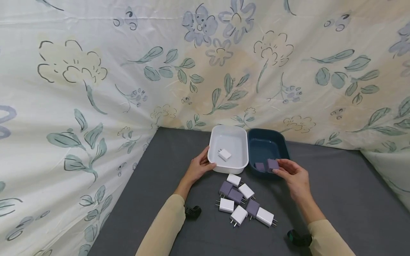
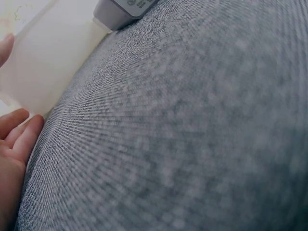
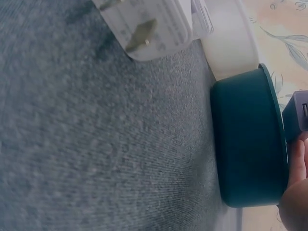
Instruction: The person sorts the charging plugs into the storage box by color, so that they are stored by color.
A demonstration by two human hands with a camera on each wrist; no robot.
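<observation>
My right hand pinches a purple charger plug between thumb and fingers, over the front of the dark teal bin. In the right wrist view this purple charger shows beside the bin's rim. Another purple charger lies inside the teal bin. At the left, my left hand rests against the front left corner of the white bin, thumb toward the front wall and fingers along the side. One white charger plug lies in the white bin.
In front of the bins lies a loose group of chargers, several white and three purple, on the dark grey cloth. A floral curtain hangs behind and at the left. The bins stand side by side near it.
</observation>
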